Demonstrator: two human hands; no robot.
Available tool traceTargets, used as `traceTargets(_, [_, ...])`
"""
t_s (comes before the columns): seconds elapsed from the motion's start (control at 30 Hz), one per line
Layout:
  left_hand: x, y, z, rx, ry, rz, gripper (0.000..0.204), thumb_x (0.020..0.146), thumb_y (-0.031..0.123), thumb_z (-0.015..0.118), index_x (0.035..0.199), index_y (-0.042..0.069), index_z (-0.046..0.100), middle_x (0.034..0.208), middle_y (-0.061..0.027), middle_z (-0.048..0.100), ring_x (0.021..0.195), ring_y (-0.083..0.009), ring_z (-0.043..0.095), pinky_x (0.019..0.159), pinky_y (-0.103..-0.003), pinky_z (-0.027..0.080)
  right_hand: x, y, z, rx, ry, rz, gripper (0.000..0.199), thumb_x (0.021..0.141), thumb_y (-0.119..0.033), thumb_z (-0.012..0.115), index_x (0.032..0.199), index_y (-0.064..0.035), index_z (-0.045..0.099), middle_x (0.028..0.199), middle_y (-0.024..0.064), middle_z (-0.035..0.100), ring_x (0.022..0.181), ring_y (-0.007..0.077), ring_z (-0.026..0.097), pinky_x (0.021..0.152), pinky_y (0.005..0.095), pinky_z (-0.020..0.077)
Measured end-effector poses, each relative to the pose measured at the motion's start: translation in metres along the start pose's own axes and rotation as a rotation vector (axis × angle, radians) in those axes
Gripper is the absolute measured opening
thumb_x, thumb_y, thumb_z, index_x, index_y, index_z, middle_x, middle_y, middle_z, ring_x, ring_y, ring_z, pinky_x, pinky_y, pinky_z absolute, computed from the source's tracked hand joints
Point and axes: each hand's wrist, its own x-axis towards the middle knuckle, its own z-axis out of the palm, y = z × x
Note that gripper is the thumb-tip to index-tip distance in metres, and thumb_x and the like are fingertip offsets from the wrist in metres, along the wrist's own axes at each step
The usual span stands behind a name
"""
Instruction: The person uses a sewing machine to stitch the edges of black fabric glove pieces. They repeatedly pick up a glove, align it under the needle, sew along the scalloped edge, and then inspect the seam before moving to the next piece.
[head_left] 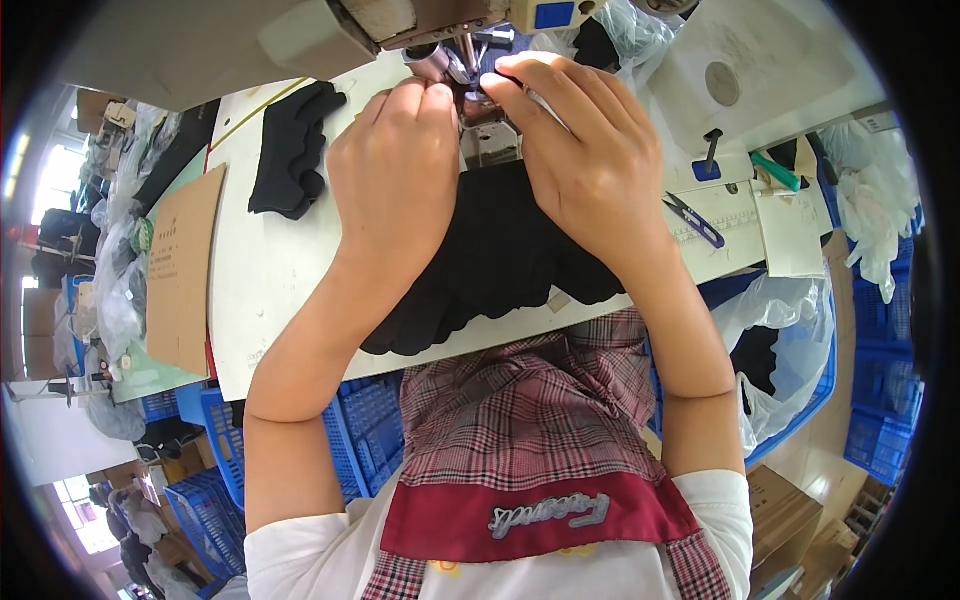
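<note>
Black fabric [490, 250] with a scalloped lower edge lies on the white sewing table, running up under both wrists to the sewing machine's needle area [468, 70]. My left hand [395, 170] is closed, its fingertips bent down on the fabric just left of the presser foot. On the other side, my right hand [595, 150] has its fingers pressed together at the fabric's edge, close to the needle. The fingertips of both hands partly hide the fabric there. Farther left lies a stack of scalloped black pieces [290, 145].
The machine's head [300, 45] overhangs the far side. Thread snips [695, 220] lie right of my right wrist, with a green-handled tool [776, 171] beyond. Cardboard [183, 275] stands at the table's left edge. A blue crate with plastic bags [790, 370] sits below right.
</note>
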Motion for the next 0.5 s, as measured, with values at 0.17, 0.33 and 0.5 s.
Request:
traceTargets(0.17, [0.003, -0.001, 0.000, 0.006, -0.036, -0.044, 0.007, 0.084, 0.009, 0.064, 0.084, 0.003, 0.064, 0.083, -0.0068, 0.065, 0.075, -0.0223, 0.066, 0.058, -0.033, 0.052, -0.001, 0.004, 0.006, 0.016, 0.025, -0.002, 0.027, 0.072, -0.004, 0.063, 0.098, 0.0017, 0.066, 0.102, 0.0065, 0.064, 0.096, 0.0212, 0.064, 0.082, 0.0328, 0.0510])
traceTargets(0.33, [-0.001, -0.010, 0.006, -0.071, 0.013, -0.071, 0.007, 0.084, 0.010, 0.064, 0.088, 0.004, 0.066, 0.086, -0.0069, 0.067, 0.077, -0.0241, 0.066, 0.063, -0.037, 0.053, 0.001, 0.001, 0.006, 0.021, 0.010, 0.012, 0.028, 0.072, -0.004, 0.063, 0.099, 0.0017, 0.065, 0.102, 0.0065, 0.064, 0.097, 0.0211, 0.064, 0.082, 0.0330, 0.0509])
traceTargets(0.5, [-0.003, -0.025, 0.012, -0.571, -0.019, -0.300, 0.020, 0.087, 0.011, 0.059, 0.102, 0.000, 0.066, 0.096, -0.0131, 0.069, 0.088, -0.0266, 0.067, 0.077, -0.033, 0.051, -0.001, -0.002, 0.003, 0.071, -0.011, 0.076, 0.036, 0.070, 0.005, 0.061, 0.105, -0.0015, 0.068, 0.107, 0.0062, 0.065, 0.096, 0.0254, 0.065, 0.081, 0.0367, 0.0505])
